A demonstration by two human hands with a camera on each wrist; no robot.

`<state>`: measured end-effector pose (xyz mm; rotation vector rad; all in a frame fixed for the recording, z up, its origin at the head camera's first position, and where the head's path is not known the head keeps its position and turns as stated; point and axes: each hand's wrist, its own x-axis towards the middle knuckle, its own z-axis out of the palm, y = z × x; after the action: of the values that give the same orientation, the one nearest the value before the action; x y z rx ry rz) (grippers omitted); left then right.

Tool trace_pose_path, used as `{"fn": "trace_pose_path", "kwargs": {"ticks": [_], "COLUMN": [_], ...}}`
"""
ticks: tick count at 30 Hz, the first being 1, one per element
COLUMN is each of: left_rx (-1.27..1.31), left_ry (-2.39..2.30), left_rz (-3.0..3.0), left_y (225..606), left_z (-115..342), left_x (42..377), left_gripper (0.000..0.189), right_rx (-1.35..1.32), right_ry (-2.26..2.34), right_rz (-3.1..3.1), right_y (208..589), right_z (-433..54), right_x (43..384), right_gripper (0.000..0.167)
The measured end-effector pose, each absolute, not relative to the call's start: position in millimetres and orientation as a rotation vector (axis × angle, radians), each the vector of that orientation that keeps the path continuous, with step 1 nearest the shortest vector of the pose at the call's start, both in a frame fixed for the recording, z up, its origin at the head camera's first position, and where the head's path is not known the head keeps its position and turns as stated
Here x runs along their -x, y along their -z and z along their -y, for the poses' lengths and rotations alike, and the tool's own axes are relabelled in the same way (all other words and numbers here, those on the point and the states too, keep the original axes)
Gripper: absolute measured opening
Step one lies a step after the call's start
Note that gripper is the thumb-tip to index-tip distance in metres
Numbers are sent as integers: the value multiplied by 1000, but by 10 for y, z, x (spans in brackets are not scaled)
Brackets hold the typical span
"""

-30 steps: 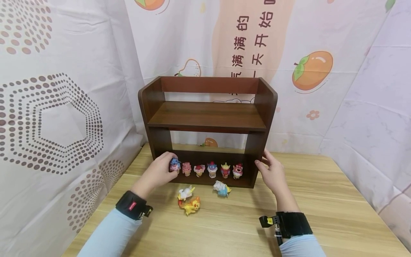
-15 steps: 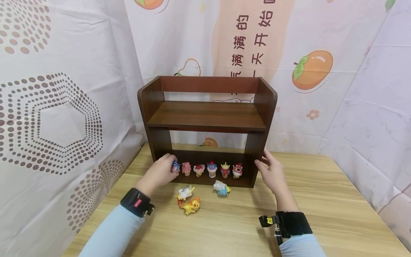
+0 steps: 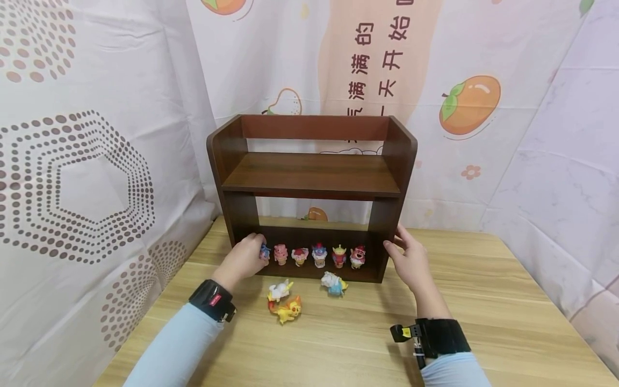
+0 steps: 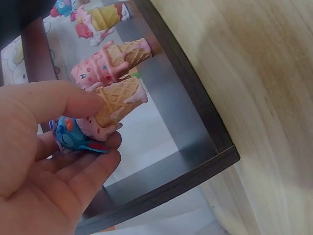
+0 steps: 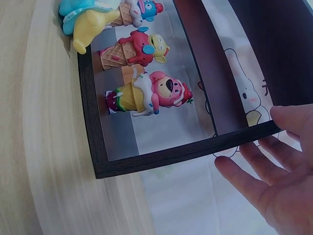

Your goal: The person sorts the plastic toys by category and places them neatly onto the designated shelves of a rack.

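Observation:
My left hand (image 3: 244, 257) pinches a blue character figurine on an ice-cream cone (image 4: 117, 104) between thumb and fingers, at the left end of the bottom shelf. Beside it a pink cone figurine (image 3: 281, 254) begins a row of several such figurines, ending at a pink bear figurine (image 3: 358, 257) on the right. All belong to the lower level of a dark brown two-tier shelf (image 3: 311, 171). My right hand (image 3: 410, 262) holds the shelf's right side panel (image 5: 195, 151), thumb at its edge and fingers along the outer face.
On the wooden table (image 3: 348, 338) before the shelf lie a white figurine (image 3: 279, 291), a yellow-orange figurine (image 3: 288, 310) and a white-and-blue figurine (image 3: 333, 283). Printed curtains (image 3: 488, 48) hang behind and on both sides.
My left wrist has swung slightly right and the held figurine has shifted slightly, more of it now hidden by my fingers. My right hand stays still on the side panel.

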<state>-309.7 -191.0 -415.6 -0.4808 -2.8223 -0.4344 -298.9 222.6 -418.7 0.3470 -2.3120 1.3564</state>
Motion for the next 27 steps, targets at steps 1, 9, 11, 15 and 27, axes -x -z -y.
{"fn": "trace_pose_path", "kwargs": {"ticks": [1, 9, 11, 15, 27], "left_rx": [471, 443, 440, 432, 399], "left_ry": [433, 376, 362, 336, 311], "left_rz": [2837, 2887, 2886, 2887, 2912], "left_y": [4161, 4183, 4196, 4235, 4278], "left_z": [1900, 1855, 1855, 1852, 1854], "left_x": [3104, 3153, 3169, 3195, 3261], "left_gripper": [42, 40, 39, 39, 40], "right_rx": [-347, -353, -351, -344, -341], "right_ry": [-1355, -1361, -1363, -1364, -1365], "right_rz": [2311, 2302, 2302, 2303, 2307], "right_y": [4185, 4188, 4193, 4196, 4204], "right_z": [-2226, -2221, -2221, -2219, -2227], "right_x": [2989, 2997, 2999, 3000, 3003], "right_gripper": [55, 54, 54, 54, 53]}}
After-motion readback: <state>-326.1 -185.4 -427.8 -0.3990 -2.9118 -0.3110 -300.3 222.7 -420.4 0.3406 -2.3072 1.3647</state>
